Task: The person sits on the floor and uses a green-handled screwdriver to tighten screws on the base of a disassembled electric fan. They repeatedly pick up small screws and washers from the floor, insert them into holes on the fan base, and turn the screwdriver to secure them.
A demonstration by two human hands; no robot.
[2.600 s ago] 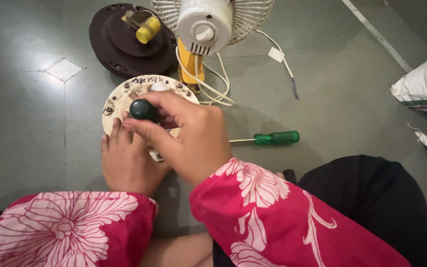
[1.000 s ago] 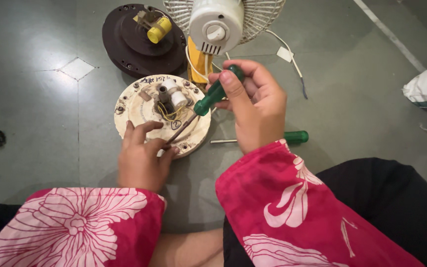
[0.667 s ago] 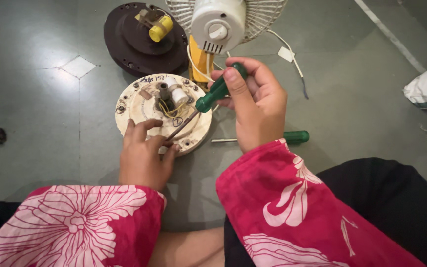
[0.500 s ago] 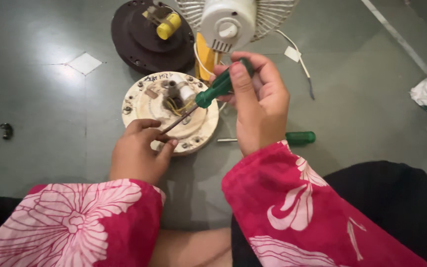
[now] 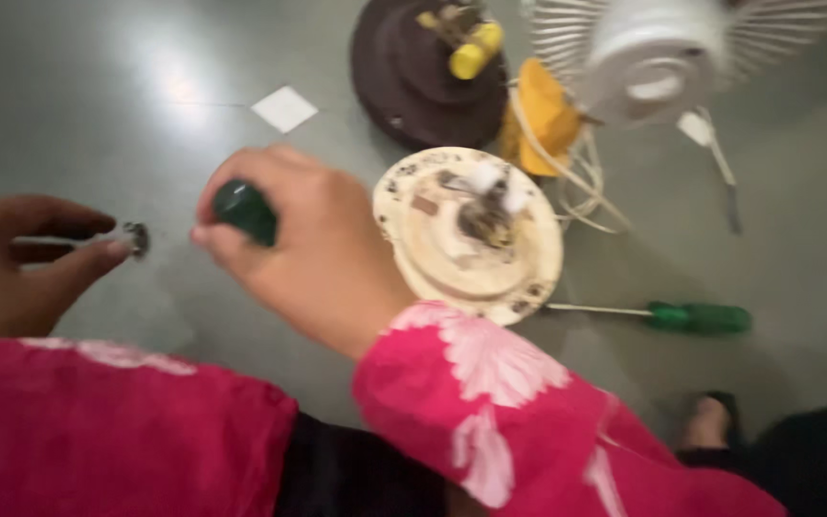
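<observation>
Over on the far left, the left hand point(image 5: 11, 263) is pinched shut, thumb and fingers closed on a thin metal rod-like bit with a small dark metal part point(image 5: 136, 238) at its tip, though it's too blurry to say exactly what that is. Just beside it, the right hand point(image 5: 313, 254) is wrapped tight around the round green plastic handle of a screwdriver point(image 5: 244, 211), with only the butt end poking out of the fist; the shaft is hidden. Both hang above the grey floor point(image 5: 98, 105), which has a small white square tile inset point(image 5: 284, 108). Next along, the round cream-coloured fan motor plate point(image 5: 471, 239) lies flat on the floor with its wiring bits on top, near the right wrist. Behind it sits a dark brown round base point(image 5: 413, 77) with a yellow cylinder part point(image 5: 476, 59) on it. Right of the plate lies a second green-handled screwdriver point(image 5: 696, 317), and up top is a white fan guard and housing point(image 5: 662, 53).
</observation>
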